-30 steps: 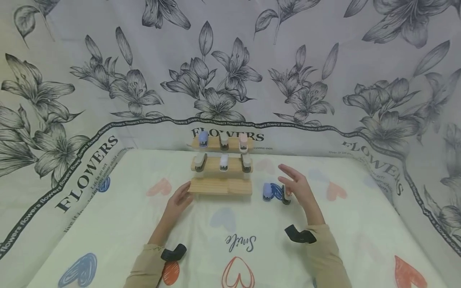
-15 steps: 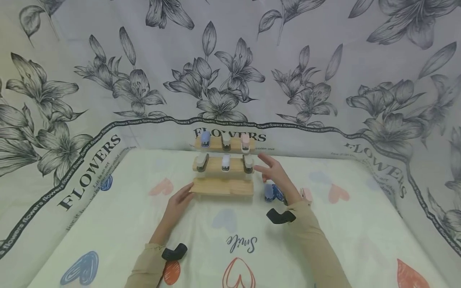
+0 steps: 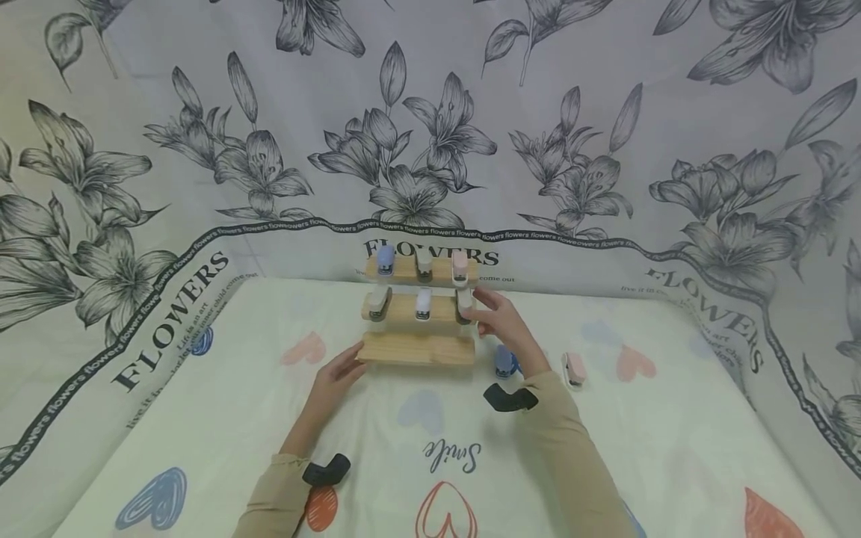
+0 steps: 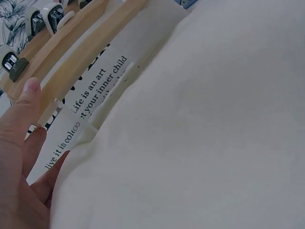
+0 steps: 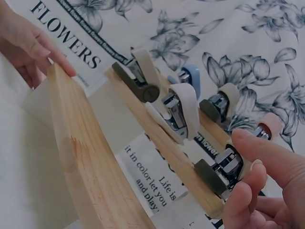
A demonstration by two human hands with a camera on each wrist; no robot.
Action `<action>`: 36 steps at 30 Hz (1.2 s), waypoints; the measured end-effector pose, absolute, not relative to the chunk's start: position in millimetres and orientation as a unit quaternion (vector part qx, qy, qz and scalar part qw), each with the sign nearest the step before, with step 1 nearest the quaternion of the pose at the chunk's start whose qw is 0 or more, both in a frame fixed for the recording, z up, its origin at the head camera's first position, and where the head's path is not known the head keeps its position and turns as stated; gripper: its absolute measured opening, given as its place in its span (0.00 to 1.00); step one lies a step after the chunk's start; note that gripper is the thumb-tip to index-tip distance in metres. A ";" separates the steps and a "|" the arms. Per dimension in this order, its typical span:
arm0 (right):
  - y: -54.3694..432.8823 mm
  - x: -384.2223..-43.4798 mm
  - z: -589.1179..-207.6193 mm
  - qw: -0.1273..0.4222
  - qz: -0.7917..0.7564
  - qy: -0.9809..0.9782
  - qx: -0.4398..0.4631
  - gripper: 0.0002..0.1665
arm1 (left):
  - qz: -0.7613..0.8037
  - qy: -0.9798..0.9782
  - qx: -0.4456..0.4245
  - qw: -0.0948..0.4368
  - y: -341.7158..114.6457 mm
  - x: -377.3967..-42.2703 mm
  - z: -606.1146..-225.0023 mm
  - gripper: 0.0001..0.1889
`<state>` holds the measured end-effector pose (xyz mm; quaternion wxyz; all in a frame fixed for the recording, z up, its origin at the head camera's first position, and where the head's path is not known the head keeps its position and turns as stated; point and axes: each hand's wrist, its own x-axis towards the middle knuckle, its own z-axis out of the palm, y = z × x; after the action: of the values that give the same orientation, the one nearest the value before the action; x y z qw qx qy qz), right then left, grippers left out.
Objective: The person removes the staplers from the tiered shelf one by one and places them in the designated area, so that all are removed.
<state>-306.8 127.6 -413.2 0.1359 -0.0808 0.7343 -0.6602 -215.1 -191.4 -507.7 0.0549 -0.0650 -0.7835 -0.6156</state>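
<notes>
A three-step wooden display rack stands at the back of the table, with small staplers on its upper two steps. My left hand grips the left end of the lowest step. In the left wrist view its thumb lies against the wood, with fingers below. At the right end of the middle step, my right hand pinches a grey stapler with a dark base. Beside it on that step are a white stapler and a beige stapler. The top step carries blue, grey and pink staplers.
On the heart-printed tablecloth, right of the rack, lie a blue stapler and a pink stapler. The right forearm passes close to both. A flower-printed curtain hangs right behind the rack.
My right hand has moved left and back, from above the loose staplers on the cloth to the middle step's right-end stapler. My left hand stays on the rack.
</notes>
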 end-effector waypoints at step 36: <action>139.2 -289.7 -415.9 0.076 -0.569 0.809 -0.122 0.41 | -0.611 -0.787 -0.056 0.058 -190.8 -216.6 -506.4 0.27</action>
<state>-289.7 139.2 -415.9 0.0759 -0.1216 0.8094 -0.5694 -216.6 -190.8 -506.4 0.0581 -0.0555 -0.7872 -0.6114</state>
